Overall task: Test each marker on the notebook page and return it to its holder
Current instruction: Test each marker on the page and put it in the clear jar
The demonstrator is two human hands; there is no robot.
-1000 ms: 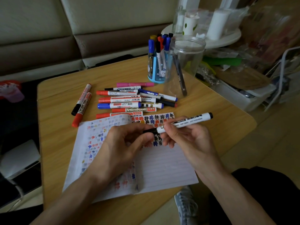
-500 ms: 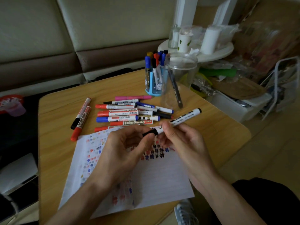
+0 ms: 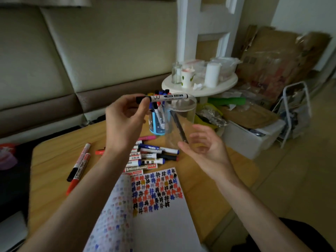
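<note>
Head view. Holds a black-capped whiteboard marker (image 3: 168, 97) up off the counter (image 3: 54, 157) in left hand (image 3: 125, 122), fingers (image 3: 144, 103) and thumb pinching the cap end. Lies level in the air, white barrel pointing right, in front of the marker tips in the blue pen holder (image 3: 156, 124) and across the rim of the clear plastic jar (image 3: 187, 110).

Has right hand (image 3: 205, 150) beside the jar's lower part, palm turned up, fingers loose and spread, gripping nothing.

Inside the jar: 1 dark pen (image 3: 179, 127), leaning. Just left of the jar: the blue holder, packed with upright markers; touching or not, cannot tell.

On the counter, nearer than both holders: loose pile of markers (image 3: 151, 157) with red, blue and black caps, 1 pink marker (image 3: 148, 137) at its far edge. Well left of the pile: 2 red-printed markers (image 3: 79, 160) side by side, 1 black-capped, 1 red-capped.

Nearest the camera: open notebook (image 3: 163, 224), right page carrying rows of hash marks (image 3: 154, 190) in black, blue, red and orange, blank lower down.
</note>
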